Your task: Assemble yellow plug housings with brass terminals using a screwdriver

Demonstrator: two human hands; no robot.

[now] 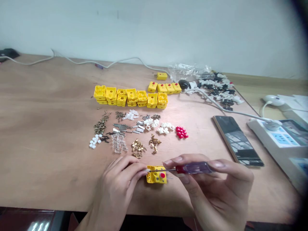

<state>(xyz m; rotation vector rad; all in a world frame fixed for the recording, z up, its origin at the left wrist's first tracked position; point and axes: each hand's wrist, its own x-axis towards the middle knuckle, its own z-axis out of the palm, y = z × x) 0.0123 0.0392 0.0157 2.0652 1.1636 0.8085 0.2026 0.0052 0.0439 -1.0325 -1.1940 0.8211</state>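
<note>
My right hand (223, 189) grips a screwdriver (196, 167) with a clear purple and red handle, held nearly level. Its thin shaft crosses a yellow plug housing (150, 179) near the table's front edge, and the tip meets the fingertips of my left hand (120, 179). Those left fingers are pinched at the housing's left end, on a small white part (147, 170) that they mostly hide. Within the housing sits a red button in a white ring, with metal pieces around it. Thin metal prongs stick out from its right side.
Stacked yellow shells (132, 96) stand behind piles of screws (99, 126), brass pieces (138, 146), white rings (151, 123) and red caps (181, 132). Assembled yellow plugs (162, 88) sit farther back. A phone (237, 139) and a power strip (279, 134) lie at right.
</note>
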